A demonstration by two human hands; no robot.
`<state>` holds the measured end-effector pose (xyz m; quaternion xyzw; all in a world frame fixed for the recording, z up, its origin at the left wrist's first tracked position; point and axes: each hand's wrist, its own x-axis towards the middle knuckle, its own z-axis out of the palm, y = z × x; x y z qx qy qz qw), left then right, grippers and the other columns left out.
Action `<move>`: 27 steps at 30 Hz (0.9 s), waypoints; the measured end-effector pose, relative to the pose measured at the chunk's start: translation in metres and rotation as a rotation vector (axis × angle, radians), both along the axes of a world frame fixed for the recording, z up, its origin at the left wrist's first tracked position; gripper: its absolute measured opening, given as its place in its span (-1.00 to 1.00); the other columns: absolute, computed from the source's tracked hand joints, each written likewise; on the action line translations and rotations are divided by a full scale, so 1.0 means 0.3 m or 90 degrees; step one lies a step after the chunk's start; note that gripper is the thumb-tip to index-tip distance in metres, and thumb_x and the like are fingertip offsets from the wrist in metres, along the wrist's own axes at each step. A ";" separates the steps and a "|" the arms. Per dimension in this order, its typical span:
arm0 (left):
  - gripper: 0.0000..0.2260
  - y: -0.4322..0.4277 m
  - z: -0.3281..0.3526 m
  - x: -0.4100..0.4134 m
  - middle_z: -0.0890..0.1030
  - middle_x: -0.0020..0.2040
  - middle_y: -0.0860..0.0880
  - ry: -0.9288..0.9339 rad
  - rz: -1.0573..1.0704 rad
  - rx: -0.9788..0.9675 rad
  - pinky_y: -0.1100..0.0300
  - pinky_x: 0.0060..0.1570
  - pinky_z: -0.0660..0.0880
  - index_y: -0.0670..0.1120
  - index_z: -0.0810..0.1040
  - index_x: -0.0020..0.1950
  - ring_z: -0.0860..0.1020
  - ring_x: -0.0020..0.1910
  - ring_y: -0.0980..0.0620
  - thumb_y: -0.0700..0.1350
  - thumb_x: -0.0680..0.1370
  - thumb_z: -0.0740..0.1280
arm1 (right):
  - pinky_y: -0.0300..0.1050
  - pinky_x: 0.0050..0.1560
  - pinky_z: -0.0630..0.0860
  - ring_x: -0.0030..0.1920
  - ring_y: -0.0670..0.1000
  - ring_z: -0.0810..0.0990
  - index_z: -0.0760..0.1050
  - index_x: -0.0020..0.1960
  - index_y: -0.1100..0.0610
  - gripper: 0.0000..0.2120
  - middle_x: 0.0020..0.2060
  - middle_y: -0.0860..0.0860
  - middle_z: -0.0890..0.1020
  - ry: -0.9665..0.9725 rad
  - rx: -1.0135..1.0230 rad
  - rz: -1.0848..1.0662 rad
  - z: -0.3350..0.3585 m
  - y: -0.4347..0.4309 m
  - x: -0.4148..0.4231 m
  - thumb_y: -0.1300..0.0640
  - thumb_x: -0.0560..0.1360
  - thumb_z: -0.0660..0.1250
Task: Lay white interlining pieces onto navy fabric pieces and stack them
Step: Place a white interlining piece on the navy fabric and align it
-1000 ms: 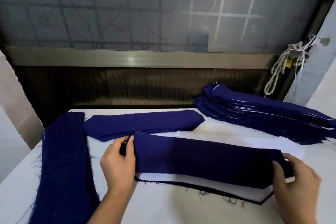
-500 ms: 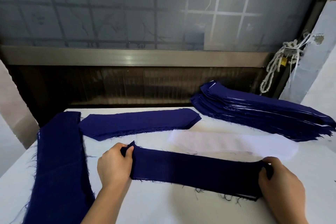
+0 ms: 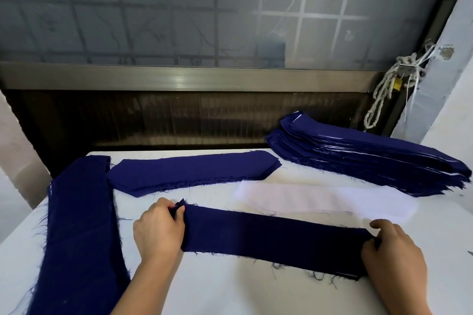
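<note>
White worktable [image 3: 230, 291]: L hand [image 3: 158, 233] & R hand [image 3: 395, 253] are pinching opposite ends of a navy piece [image 3: 268, 238] lying just beside the white interlining [image 3: 325, 202]; uneven tugging is prob. risking skew, fraying.

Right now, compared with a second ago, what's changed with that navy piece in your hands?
The navy piece came down and now lies flat, covering the white that showed beneath it. The left hand and right hand still pinch its ends. The layered stack and white interlining stayed put.
</note>
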<state>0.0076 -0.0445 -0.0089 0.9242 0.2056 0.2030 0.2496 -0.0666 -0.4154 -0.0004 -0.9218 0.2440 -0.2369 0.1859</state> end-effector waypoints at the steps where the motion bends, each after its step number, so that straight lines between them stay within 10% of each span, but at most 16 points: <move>1: -0.83 0.001 0.000 0.000 0.64 -0.07 -0.07 0.002 0.002 0.004 -0.01 -0.03 0.46 -0.09 0.58 0.03 0.59 -0.10 -0.16 0.00 0.58 0.36 | 0.10 -0.06 0.42 -0.06 0.29 0.52 0.54 0.15 0.27 -0.62 -0.03 0.22 0.60 0.005 -0.007 -0.014 -0.003 -0.004 0.002 0.40 0.34 0.34; 13: -0.51 -0.008 0.005 0.012 0.52 0.09 -0.07 0.124 0.028 0.114 -0.01 0.15 0.32 -0.08 0.59 0.11 0.42 0.12 -0.13 0.29 0.58 0.15 | 0.03 -0.22 0.39 -0.23 0.21 0.46 0.44 -0.25 0.17 -0.72 -0.32 0.09 0.49 0.053 -0.052 0.032 -0.005 -0.004 0.009 -0.01 0.46 0.41; 22: -0.91 0.037 0.059 -0.021 0.48 -0.13 0.07 0.187 -0.142 0.071 0.10 -0.03 0.41 -0.04 0.41 -0.05 0.44 -0.07 0.00 -0.03 0.57 0.21 | 0.00 -0.22 0.48 -0.25 0.07 0.58 0.40 0.20 -0.04 -0.65 -0.25 -0.01 0.63 0.026 0.269 0.154 0.029 -0.023 -0.010 0.29 0.51 0.31; 27: -0.86 0.139 0.100 -0.056 0.57 -0.12 0.15 0.093 -0.194 -0.208 0.36 -0.24 0.41 0.05 0.47 0.00 0.53 -0.16 0.20 -0.13 0.56 0.40 | 0.03 -0.18 0.42 -0.22 0.15 0.56 0.44 0.25 0.02 -0.59 -0.20 0.06 0.62 0.045 0.255 0.140 0.054 0.027 -0.025 0.32 0.47 0.36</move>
